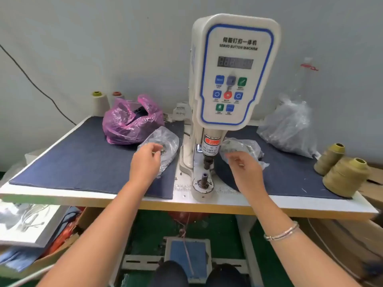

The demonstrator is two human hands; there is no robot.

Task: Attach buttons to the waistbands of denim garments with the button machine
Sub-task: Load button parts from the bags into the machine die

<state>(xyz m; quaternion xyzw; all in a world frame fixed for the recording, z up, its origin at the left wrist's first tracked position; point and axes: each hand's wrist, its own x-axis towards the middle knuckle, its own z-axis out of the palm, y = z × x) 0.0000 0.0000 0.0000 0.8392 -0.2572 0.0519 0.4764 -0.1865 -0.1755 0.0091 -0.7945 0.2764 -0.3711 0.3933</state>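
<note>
Dark blue denim cloth [83, 162] covers most of the white-edged table [290, 206], which fills the middle of the view. At its centre stands the white and blue servo button machine [234, 69], its lower die post [204, 179] rising from a round base at the table's front edge. At ten o'clock from the machine's base sits a crumpled pink plastic bag [128, 123]; at two o'clock lies a large clear plastic bag [290, 129] of small pieces. Two olive thread cones [339, 172] stand at three o'clock, near the right edge. Just left of the machine column rests a small clear bag of metal buttons [163, 146]; just right of it lies another small clear bag [240, 150]. The left hand [145, 160] hovers at the first bag's mouth, fingers loosely curled, pinching something small and metallic. The right hand [242, 168] reaches over the second bag, fingertips drawn together; what they hold is too blurred to tell. A silver bracelet [281, 233] circles the right wrist.
</note>
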